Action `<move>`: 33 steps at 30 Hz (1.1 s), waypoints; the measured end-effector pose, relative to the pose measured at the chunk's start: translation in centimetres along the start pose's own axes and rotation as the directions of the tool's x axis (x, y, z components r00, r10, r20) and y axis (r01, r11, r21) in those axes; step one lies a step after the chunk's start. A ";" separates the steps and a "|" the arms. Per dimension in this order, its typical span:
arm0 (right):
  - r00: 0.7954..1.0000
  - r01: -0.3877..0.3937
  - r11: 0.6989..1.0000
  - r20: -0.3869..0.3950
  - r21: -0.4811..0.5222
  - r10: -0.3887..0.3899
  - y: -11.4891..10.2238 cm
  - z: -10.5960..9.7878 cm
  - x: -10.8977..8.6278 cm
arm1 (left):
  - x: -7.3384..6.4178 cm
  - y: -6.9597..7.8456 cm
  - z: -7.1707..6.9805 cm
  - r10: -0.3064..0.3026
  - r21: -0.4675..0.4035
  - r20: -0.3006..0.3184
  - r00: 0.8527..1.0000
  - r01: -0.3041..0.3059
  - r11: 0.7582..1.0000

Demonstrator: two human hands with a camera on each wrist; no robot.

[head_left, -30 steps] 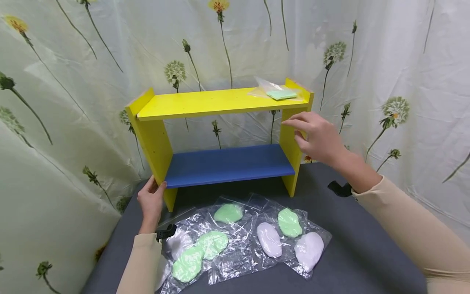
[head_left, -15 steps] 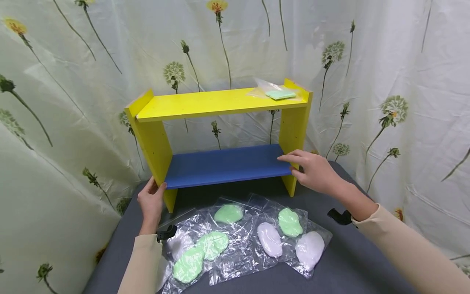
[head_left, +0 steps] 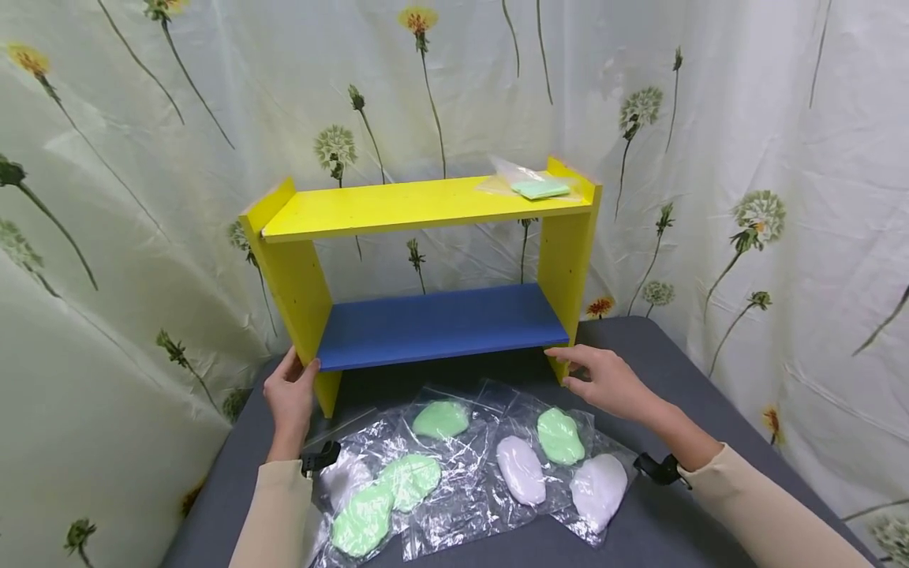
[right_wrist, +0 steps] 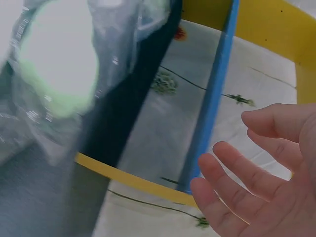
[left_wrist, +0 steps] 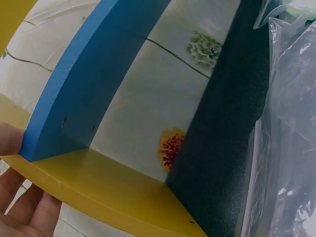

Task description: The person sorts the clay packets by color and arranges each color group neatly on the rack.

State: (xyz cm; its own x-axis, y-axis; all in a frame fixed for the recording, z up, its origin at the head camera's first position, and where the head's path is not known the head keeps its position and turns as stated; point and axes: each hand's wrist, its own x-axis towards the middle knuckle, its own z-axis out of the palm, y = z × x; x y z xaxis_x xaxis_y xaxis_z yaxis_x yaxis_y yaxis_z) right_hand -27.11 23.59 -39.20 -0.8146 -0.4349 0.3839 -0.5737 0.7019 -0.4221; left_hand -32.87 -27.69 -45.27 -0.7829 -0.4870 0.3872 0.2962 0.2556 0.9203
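The yellow-and-blue shelf unit (head_left: pixel 387 211) stands upright on the dark grey counter (head_left: pixel 660 355), in front of me. My left fingers (left_wrist: pixel 47 215) have hold of it at the lower left: they lie along the outer face of the left panel (head_left: pixel 289 288), while my thumb (left_wrist: pixel 9 139) presses the front corner where the blue shelf (head_left: pixel 440 325) meets that panel. My right fingers (right_wrist: pixel 232 186) are parted and loosely bent, with nothing in their hold. They sit by the lower part of the right panel (head_left: pixel 568 260), just below the blue shelf's front edge; I cannot tell whether they touch the wood.

At the right end of the yellow top board rests a clear bag with a flat green piece (head_left: pixel 541 189) in it. In front of the unit, between my forearms, clear plastic bags (head_left: pixel 454 505) lie overlapping, holding rounded lumps: green lumps (head_left: pixel 362 521) mostly to the left and centre, and white lumps (head_left: pixel 521 471), two of them to the right near another green one. Each wrist wears a black band (head_left: pixel 656 469) at the end of a beige sleeve (head_left: pixel 767 505). Behind and around everything hangs a pale curtain (head_left: pixel 490 118) printed with dandelions.
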 end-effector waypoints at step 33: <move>0.951 -0.272 0.950 0.192 0.153 0.241 4.7 8.1 -2.8 | 0.1 0.4 0.1 -0.033 -0.058 -0.011 0.999 0.032 0.998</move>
State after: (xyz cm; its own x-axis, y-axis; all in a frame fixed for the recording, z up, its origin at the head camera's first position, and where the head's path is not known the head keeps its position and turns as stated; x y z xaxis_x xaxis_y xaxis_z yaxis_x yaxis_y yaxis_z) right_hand -28.27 23.52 -48.93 -0.9297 -0.3528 0.1056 -0.3369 0.6986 -0.6312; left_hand -32.84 -27.55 -44.86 -0.7863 -0.5040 0.3572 0.3020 0.1909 0.9340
